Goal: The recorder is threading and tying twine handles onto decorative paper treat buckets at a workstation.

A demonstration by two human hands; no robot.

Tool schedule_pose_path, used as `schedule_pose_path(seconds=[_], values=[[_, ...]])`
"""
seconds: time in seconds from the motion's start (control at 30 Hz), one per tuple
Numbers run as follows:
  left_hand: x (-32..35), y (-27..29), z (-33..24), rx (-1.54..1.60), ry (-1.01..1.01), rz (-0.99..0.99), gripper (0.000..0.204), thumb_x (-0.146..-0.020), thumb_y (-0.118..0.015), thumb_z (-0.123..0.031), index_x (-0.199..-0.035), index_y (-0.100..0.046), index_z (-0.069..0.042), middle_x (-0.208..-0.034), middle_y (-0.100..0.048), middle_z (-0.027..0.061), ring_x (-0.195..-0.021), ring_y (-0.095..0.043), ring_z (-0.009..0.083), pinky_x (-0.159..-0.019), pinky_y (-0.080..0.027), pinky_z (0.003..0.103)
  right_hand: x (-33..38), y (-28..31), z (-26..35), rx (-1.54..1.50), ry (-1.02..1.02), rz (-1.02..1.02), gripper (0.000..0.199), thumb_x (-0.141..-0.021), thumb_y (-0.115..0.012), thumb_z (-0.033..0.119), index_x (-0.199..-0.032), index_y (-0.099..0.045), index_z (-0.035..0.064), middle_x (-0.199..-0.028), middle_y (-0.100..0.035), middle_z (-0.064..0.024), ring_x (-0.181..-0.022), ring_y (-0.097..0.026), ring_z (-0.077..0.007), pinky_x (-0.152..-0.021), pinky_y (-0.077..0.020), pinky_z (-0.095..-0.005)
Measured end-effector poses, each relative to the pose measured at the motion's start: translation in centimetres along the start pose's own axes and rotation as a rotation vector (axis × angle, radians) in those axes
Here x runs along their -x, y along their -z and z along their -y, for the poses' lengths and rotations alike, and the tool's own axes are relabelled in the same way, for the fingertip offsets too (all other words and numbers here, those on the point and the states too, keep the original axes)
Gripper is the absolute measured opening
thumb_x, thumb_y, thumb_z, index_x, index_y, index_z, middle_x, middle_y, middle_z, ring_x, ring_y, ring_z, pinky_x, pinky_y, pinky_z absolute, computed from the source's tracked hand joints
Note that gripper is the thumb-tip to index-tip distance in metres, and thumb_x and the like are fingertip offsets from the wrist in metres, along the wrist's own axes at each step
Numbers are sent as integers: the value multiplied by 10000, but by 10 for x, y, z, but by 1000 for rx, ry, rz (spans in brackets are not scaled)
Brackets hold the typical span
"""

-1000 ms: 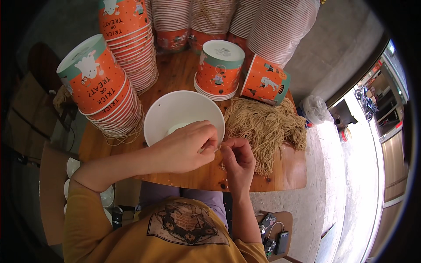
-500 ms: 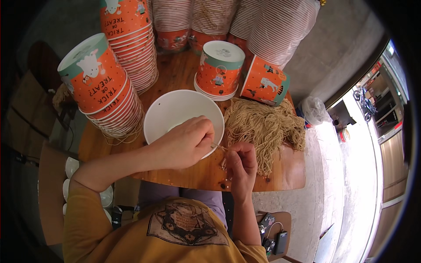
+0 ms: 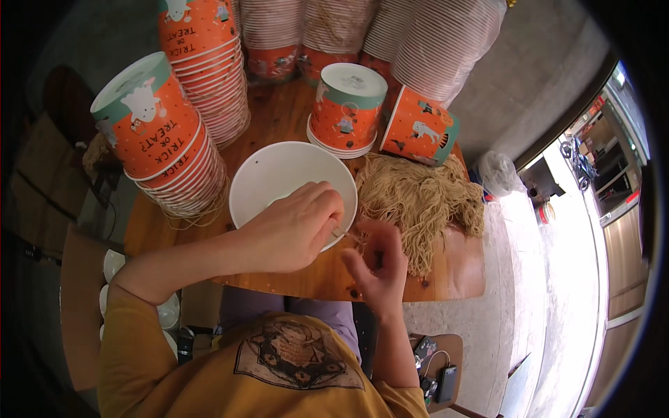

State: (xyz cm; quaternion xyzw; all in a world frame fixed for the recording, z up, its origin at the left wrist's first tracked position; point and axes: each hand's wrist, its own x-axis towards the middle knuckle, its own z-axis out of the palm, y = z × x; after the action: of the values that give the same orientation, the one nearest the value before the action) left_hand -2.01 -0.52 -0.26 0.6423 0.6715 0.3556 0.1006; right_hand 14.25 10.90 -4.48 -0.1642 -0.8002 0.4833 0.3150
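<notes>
A white-lined paper bucket (image 3: 265, 174) stands mouth up at the front of the table, with a small hole showing high in its far wall. My left hand (image 3: 296, 226) reaches across its mouth, fingers closed at the near right rim. A short end of tan cord (image 3: 343, 234) sticks out from those fingertips. Just right of the rim is my right hand (image 3: 382, 272), thumb and forefinger spread apart, slightly blurred. Behind it lies a heap of tan cords (image 3: 418, 202) on the table's right side.
Nested orange buckets (image 3: 167, 132) with cord loops stand upside down at left. An upside-down orange bucket (image 3: 347, 111) and a tipped one (image 3: 421, 129) sit behind the cords. Tall wrapped stacks (image 3: 446, 49) line the back of the wooden table (image 3: 456, 272). A stool (image 3: 449, 348) holds a phone.
My right thumb and forefinger have parted from the cord they were pinching. My left hand stays at the rim, nearly unmoved.
</notes>
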Motion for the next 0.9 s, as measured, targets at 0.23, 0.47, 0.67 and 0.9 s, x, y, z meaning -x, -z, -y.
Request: schedule_pose_path(seconds=[0.23,0.47,0.67,0.9], values=[[1,-1,-2,-73,-25,1,110,-871,-539,-40,-945,-460,-26,-955,-507,135,-914,-520,333,-762,-451,427,3,-7,7,147,76,-66,130,-858,-695,77,-966,-622,70,-614,-539,-33,-484,-470,-116,-477,-404,-247],[0,7,-3,-148,-41,-76,166,-869,-581,-94,-961,-457,-31,-921,-529,126,-892,-547,325,-724,-465,420,2,18,20,143,-101,103,107,-871,-674,66,-963,-622,51,-661,-575,-60,-532,-573,-143,-496,-450,-274],[29,25,-19,-133,61,205,202,-882,-622,-157,-976,-485,-42,-913,-572,108,-872,-581,304,-723,-479,396,-18,48,35,388,164,116,89,-847,-673,52,-927,-635,50,-802,-580,-89,-654,-620,-238,-575,-491,-337],[60,36,-8,-448,-152,-47,175,-774,-656,-57,-942,-622,-94,-946,-569,36,-1043,-552,243,-933,-404,424,-61,17,46,449,488,251,75,-832,-668,87,-889,-627,61,-787,-538,-80,-719,-601,-280,-618,-498,-393]])
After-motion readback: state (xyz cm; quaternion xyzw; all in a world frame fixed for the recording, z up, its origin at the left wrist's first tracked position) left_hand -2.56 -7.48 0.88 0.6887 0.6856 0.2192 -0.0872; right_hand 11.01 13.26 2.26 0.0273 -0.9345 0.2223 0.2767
